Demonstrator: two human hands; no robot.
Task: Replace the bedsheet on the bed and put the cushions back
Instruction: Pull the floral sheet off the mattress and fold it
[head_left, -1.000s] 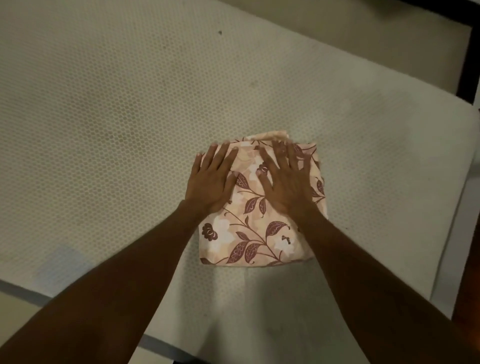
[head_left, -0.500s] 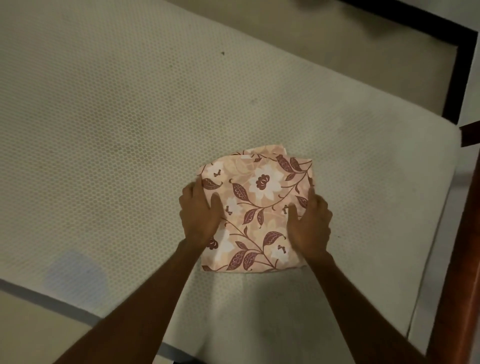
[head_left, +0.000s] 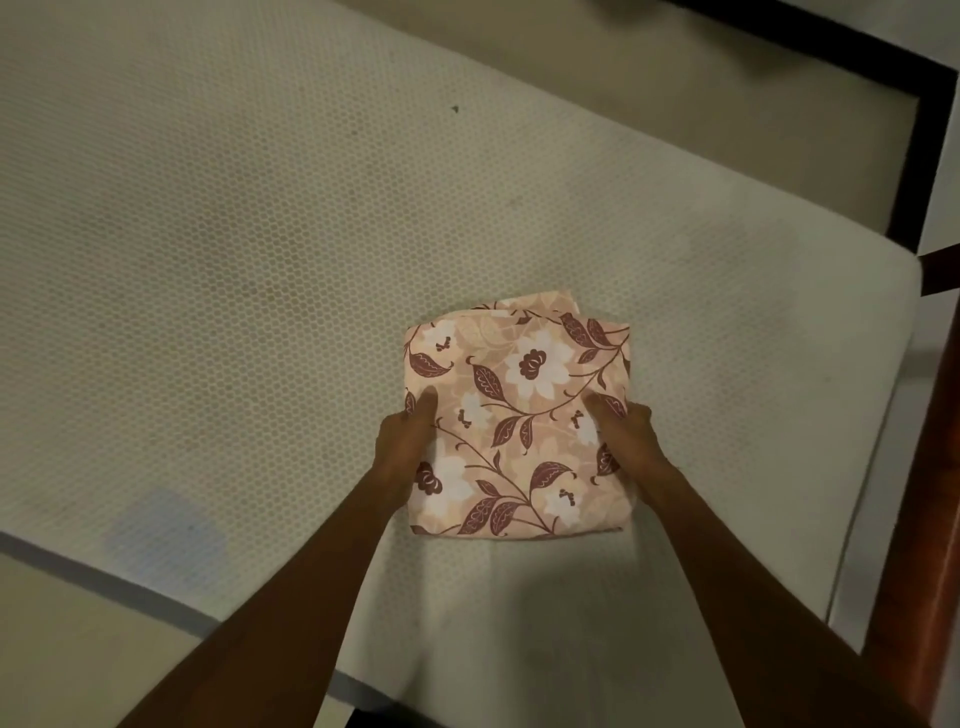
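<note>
Hands, two, both at lower centre of the frame, gripping one folded bundle from its sides.

Item 1, far left: bare mattress, honeycomb-textured cover, pale, filling the left and centre of the frame. Faint bluish patch at lower left. No sheet spread on it; stripping looks done.

Item 2: left hand, closed on the left edge of the bundle, thumb lying on top, fingers tucked beneath and hidden.

Item 3, centre: folded bedsheet, peach with white flowers and maroon leaves, a compact square resting on the mattress near its lower right corner. Not unfolded.

Item 4: right hand, closed on the right edge likewise, thumb on top, fingers out of sight under the fold.

Item 5, right edge: wooden bed frame, reddish brown; dark frame rail at upper right.

Cushions: none in view.

Progress, by my reckoning: early. Remaining: open the sheet, spread and tuck it, return the cushions.
</note>
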